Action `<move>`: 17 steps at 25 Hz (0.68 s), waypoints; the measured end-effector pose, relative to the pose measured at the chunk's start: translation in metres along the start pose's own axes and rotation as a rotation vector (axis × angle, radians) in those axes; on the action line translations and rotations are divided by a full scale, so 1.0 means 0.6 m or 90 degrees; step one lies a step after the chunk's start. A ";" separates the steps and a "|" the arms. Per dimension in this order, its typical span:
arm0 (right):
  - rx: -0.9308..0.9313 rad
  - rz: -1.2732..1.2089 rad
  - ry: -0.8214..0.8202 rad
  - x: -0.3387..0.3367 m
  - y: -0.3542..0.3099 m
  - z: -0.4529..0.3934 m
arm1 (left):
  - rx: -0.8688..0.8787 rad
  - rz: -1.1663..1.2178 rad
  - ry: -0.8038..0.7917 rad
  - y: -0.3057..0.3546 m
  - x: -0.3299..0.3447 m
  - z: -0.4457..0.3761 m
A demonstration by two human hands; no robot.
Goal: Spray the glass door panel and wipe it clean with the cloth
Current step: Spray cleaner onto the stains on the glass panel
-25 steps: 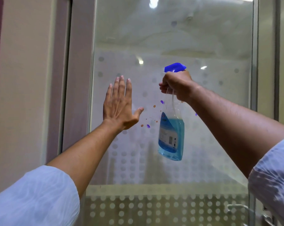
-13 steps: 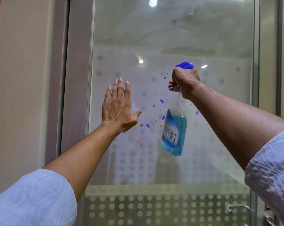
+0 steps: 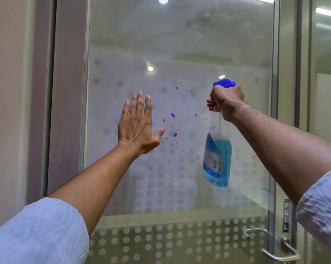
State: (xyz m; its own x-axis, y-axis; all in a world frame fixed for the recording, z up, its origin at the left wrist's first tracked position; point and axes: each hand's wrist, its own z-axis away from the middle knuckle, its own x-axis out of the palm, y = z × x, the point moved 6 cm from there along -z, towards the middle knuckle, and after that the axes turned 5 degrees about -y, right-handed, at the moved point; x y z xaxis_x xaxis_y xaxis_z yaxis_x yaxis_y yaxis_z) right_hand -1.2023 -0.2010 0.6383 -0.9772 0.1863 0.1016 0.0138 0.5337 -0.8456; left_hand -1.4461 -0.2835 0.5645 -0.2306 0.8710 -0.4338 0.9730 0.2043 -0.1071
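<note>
A: Right hand state?
B: Closed around the neck of the spray bottle, fingers at the trigger under the blue head. Bottle hangs nearly upright, roughly half full of blue liquid, just in front of the glass.

A: Why held that high?
B: Likely to get the nozzle level with the stains: purple and brown-orange spots scattered mid-panel, between the two hands. Nozzle points at the glass, slightly right of the cluster.

A: Left hand?
B: Fully open, fingers together, thumb out, holds nothing. Palm faces the glass door panel; seems pressed flat on it, probably steadying the door. Contact not certain.

A: Cloth?
B: Not in view. So the spray step, wiping not yet started, I'd say.

A: Surface, room?
B: Clear glass up top, frosted dot pattern from mid-height down. Metal frame, PULL plate and lever handle lower right. Plain wall at left. Ceiling lights reflect in the glass.
</note>
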 end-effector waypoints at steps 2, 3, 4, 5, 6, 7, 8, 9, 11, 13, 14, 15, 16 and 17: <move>0.002 -0.001 0.003 -0.009 0.011 0.002 | 0.010 0.012 -0.003 0.013 0.005 0.003; 0.005 0.002 0.007 -0.014 0.018 0.004 | 0.016 0.018 -0.007 0.020 0.009 0.006; 0.006 0.004 0.010 -0.019 0.025 0.004 | 0.020 0.024 -0.011 0.027 0.013 0.009; 0.005 0.007 0.013 -0.024 0.031 0.005 | 0.024 0.031 -0.014 0.033 0.017 0.013; 0.003 0.010 0.015 -0.029 0.038 0.005 | 0.028 0.039 -0.017 0.040 0.022 0.018; 0.002 0.015 0.018 -0.034 0.043 0.007 | 0.033 0.047 -0.021 0.047 0.027 0.022; 0.004 0.019 0.022 -0.040 0.050 0.007 | 0.038 0.055 -0.028 0.054 0.032 0.026; 0.008 0.024 0.026 -0.046 0.058 0.010 | 0.044 0.064 -0.033 0.062 0.037 0.030; 0.018 0.034 0.035 -0.062 0.076 0.013 | 0.054 0.080 -0.038 0.078 0.047 0.040; 0.034 0.046 0.045 -0.079 0.096 0.019 | 0.066 0.104 -0.046 0.097 0.060 0.052; 0.041 0.049 0.048 -0.088 0.108 0.023 | 0.073 0.118 -0.053 0.108 0.067 0.059; 0.047 0.053 0.049 -0.098 0.119 0.028 | 0.078 0.132 -0.059 0.121 0.074 0.066; 0.055 0.059 0.052 -0.108 0.130 0.034 | 0.084 0.146 -0.066 0.134 0.080 0.073; 0.063 0.062 0.056 -0.118 0.140 0.043 | 0.091 0.159 -0.071 0.148 0.085 0.080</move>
State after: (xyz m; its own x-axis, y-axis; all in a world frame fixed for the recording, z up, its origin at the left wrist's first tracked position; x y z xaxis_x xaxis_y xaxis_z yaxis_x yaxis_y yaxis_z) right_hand -1.1373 -0.1909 0.5466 -0.9501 0.3066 0.0581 0.0827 0.4269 -0.9005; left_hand -1.3717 -0.2424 0.4897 0.0084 0.8300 -0.5577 0.9911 -0.0811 -0.1058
